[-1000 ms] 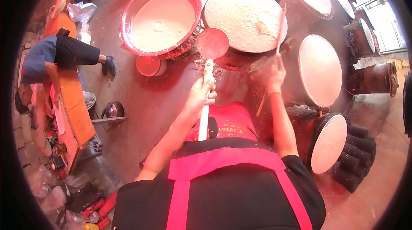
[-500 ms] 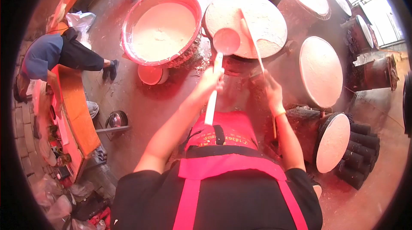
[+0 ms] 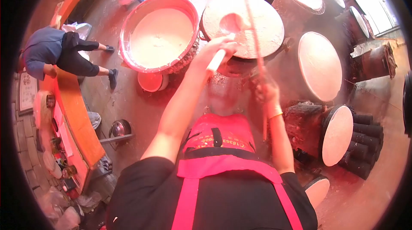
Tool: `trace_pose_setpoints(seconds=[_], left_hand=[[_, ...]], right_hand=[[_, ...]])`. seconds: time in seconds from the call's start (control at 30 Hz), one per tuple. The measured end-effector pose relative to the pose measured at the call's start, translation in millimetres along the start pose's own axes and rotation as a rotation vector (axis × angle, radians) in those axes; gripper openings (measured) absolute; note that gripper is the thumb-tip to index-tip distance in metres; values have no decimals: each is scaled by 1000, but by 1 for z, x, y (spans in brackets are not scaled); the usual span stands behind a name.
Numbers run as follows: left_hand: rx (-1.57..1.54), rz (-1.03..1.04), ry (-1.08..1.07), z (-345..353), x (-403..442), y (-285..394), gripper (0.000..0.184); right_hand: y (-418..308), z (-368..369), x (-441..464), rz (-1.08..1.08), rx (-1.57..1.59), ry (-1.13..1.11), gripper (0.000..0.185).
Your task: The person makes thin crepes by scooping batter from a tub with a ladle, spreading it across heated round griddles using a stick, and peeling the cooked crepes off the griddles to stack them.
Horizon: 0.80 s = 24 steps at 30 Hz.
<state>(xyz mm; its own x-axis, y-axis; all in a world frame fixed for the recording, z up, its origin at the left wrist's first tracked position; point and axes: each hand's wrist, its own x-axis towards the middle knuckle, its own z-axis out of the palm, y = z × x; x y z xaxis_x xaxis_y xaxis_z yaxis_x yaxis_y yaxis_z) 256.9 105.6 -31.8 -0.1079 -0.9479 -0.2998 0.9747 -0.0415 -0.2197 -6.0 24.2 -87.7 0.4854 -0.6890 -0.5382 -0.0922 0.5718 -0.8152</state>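
Observation:
My left hand (image 3: 216, 49) is closed round the pale handle of a ladle (image 3: 231, 23). The ladle's bowl is over the near left part of a round griddle (image 3: 270, 30), whose top is coated with pale batter; I cannot tell whether they touch. In my right hand (image 3: 268, 92) is a long thin wooden spreader (image 3: 255, 28), blurred by motion, its far end over the griddle. To the left of the griddle stands a large red basin (image 3: 125, 36) of pale batter (image 3: 162, 34).
Below the basin is a small bucket (image 3: 153, 82). More round griddles (image 3: 320, 67) (image 3: 337, 135) stand along the right, beside stacked dark cylinders (image 3: 365, 144). At far left a person (image 3: 51, 51) bends over an orange-edged counter (image 3: 79, 122). A metal pot (image 3: 120, 128) sits near it.
My left hand has moved forward, carrying the ladle's bowl further over the griddle. My right hand has shifted slightly lower with the spreader. The person at left has moved their legs apart.

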Motion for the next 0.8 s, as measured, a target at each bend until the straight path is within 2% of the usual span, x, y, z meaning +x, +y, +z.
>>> trace_pose_setpoints(seconds=[0.03, 0.07, 0.1, 0.13, 0.17, 0.2, 0.23, 0.3, 0.33, 0.37, 0.43, 0.47, 0.5, 0.53, 0.57, 0.6, 0.63, 0.7, 0.77, 0.8], left_hand=[[183, -9, 5, 7, -19, 0, 14], [496, 173, 99, 23, -37, -16, 16], [501, 160, 105, 22, -41, -11, 16], [425, 67, 132, 20, -44, -4, 15], [351, -28, 157, 19, -47, 1, 15], [307, -30, 209, 23, -52, 2, 15], [400, 16, 287, 24, -58, 0, 14], [409, 41, 327, 7, -81, -4, 13], [449, 86, 377, -5, -94, -8, 12], [493, 122, 420, -15, -106, -14, 11], [451, 189, 369, -28, -126, -33, 8], [378, 200, 373, -38, -130, -38, 8], [304, 217, 384, -48, -130, -45, 8], [233, 229, 424, -49, -126, -54, 8], [161, 249, 465, -49, -120, -61, 8], [121, 238, 429, -47, -108, -73, 7], [76, 226, 399, -49, -101, -77, 7], [106, 259, 381, -39, -86, -91, 13], [53, 251, 290, -17, -64, -114, 21], [60, 281, 267, -8, -51, -128, 26]], right_hand=[[-8, -14, 9, -41, 74, 18, 34], [-13, -21, 17, -146, 201, 5, 34], [-9, -26, 20, -246, 323, -4, 34], [1, -23, 17, -212, 31, 129, 33], [40, -20, 31, -430, -57, 88, 35], [52, -3, 8, -472, -263, 104, 36], [60, 11, -16, -513, -471, 118, 37], [94, -1, -7, -464, -398, -50, 36], [70, 3, -18, -416, -317, -34, 36], [40, 1, -24, -375, -365, 27, 34], [23, -14, 6, -643, -302, 291, 34], [28, -27, 21, -736, -434, 389, 37], [29, -27, 15, -569, -550, 392, 37], [35, -28, 3, -511, -619, 294, 37], [55, -31, 9, -676, -707, 178, 35], [49, -36, 4, -650, -798, 10, 37], [49, -43, 3, -717, -962, -52, 43], [-8, -62, 0, -589, -917, -152, 53], [-56, -108, 24, -659, -988, 24, 51], [-87, -136, 42, -635, -1149, 123, 46]])
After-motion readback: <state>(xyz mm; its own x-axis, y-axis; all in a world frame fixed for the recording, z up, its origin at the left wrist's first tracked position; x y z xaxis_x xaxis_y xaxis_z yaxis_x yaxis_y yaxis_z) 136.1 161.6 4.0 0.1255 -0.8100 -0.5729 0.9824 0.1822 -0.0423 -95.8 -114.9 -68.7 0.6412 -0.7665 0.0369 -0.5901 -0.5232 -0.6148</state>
